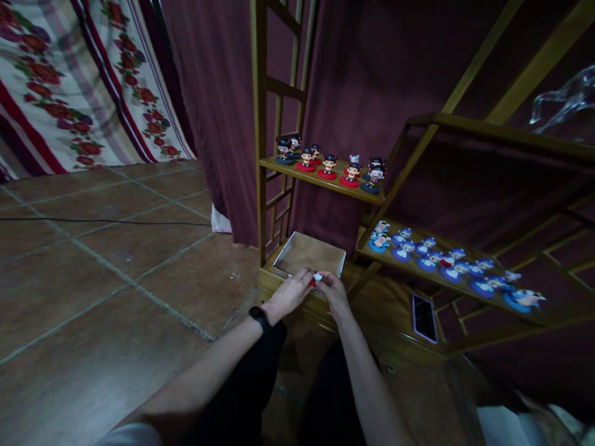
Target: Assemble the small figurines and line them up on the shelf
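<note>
Between my two hands is a small red and white figurine (pixel 317 277), mostly covered by fingers. My left hand (pixel 294 291), with a black band on its wrist, is closed on its red part from the left. From the right, my right hand (pixel 333 290) pinches near its white top. Both hands are over the near edge of an open shallow cardboard box (pixel 310 249), whose visible inside is bare brown card. The box rests on the lowest board of the wooden shelf unit (pixel 263 214).
Black-haired figurines (pixel 329 165) on red and dark bases line the upper left shelf. Several blue-and-white figurines (pixel 430 260) stand on the right shelf. A phone (pixel 424 318) lies on the lower board. A thin black cable (pixel 106 220) crosses the tiled floor, left of a purple curtain (pixel 218 124).
</note>
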The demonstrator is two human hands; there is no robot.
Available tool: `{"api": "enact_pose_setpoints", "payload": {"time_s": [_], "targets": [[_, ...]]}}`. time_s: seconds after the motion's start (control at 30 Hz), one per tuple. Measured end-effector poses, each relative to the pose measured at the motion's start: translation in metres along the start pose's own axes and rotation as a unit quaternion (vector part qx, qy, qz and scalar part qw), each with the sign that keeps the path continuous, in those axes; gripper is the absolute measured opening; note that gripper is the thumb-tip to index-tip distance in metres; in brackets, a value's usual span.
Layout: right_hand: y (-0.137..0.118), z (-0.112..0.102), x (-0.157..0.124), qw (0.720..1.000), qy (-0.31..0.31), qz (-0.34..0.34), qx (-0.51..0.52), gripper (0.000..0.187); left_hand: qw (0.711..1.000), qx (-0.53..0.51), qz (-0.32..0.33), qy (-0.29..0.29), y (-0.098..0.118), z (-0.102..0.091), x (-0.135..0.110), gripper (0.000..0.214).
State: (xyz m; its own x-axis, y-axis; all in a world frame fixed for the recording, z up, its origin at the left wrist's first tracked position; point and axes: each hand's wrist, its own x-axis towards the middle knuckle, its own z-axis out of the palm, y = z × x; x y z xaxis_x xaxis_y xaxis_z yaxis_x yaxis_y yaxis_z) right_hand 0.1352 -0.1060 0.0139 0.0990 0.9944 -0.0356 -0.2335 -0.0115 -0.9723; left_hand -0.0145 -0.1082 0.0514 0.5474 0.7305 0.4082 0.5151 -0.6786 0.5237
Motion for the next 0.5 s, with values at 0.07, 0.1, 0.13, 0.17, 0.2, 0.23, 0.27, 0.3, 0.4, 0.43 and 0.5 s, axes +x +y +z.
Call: {"api": "enact_pose_setpoints", "payload": {"time_s": [0.07, 0.1, 0.13, 0.17, 0.2, 0.23, 0.27, 0.3, 0.4, 0.43, 0.5], "targets": [[0.001, 0.001, 0.004, 1.000, -0.005, 0.006, -0.024, 0.026, 0.999, -0.037, -0.020, 0.006, -0.009, 0.005, -0.001, 0.024], [0.003, 0.001, 0.006, 0.999, -0.006, 0.010, -0.034, 0.026, 0.998, -0.053, -0.029, 0.009, -0.013, 0.008, -0.001, 0.022], [0.004, 0.002, 0.008, 0.999, -0.007, 0.013, -0.041, 0.026, 0.997, -0.067, -0.039, 0.012, -0.018, 0.011, -0.001, 0.020], [0.006, 0.003, 0.010, 0.999, -0.008, 0.018, -0.045, 0.026, 0.995, -0.080, -0.049, 0.016, -0.023, 0.013, 0.000, 0.019], [0.007, 0.004, 0.012, 0.999, -0.009, 0.022, -0.048, 0.027, 0.994, -0.092, -0.060, 0.021, -0.028, 0.016, 0.000, 0.018], [0.009, 0.005, 0.014, 0.998, -0.009, 0.028, -0.049, 0.027, 0.992, -0.103, -0.072, 0.025, -0.033, 0.018, 0.000, 0.017], [0.011, 0.006, 0.017, 0.998, -0.010, 0.035, -0.048, 0.027, 0.990, -0.113, -0.084, 0.028, -0.038, 0.020, 0.001, 0.016], [0.012, 0.008, 0.019, 0.998, -0.010, 0.043, -0.046, 0.027, 0.987, -0.123, -0.095, 0.030, -0.043, 0.022, 0.001, 0.016], [0.015, 0.011, 0.025, 0.997, -0.016, 0.067, -0.031, 0.028, 0.978, -0.159, -0.132, 0.041, -0.056, 0.025, 0.003, 0.018], [0.016, 0.013, 0.027, 0.997, -0.018, 0.073, -0.027, 0.029, 0.973, -0.174, -0.144, 0.047, -0.060, 0.026, 0.003, 0.020], [0.016, 0.015, 0.029, 0.996, -0.025, 0.084, -0.018, 0.030, 0.962, -0.207, -0.165, 0.061, -0.065, 0.028, 0.004, 0.024]]}}
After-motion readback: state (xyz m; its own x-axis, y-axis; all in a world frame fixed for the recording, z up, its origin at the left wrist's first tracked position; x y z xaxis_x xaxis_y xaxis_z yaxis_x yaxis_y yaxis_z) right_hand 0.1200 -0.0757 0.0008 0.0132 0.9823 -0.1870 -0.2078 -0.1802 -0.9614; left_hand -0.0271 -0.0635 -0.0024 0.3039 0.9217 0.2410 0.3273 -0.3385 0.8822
